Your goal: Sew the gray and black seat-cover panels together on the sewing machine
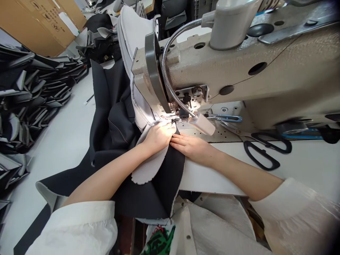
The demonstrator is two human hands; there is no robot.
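Observation:
In the head view my left hand, fingers bent and drawn together, grips the grey mesh fabric close to the presser foot of a sewing machine. Its fingertips are partly hidden against the cloth. Beneath the grey piece lies black padded fabric, which spreads left and hangs over the table's front edge. My right hand rests with fingers stretched out flat, their tips on the black fabric beside my left fingertips. Its thumb is hidden. A light-grey sewn cover rises behind the needle area.
Black-handled scissors and blue-handled thread snips lie right of the needle. A lamp on a bent metal neck curves before the machine head. Stacked black and grey pieces line the left, with a cardboard box behind.

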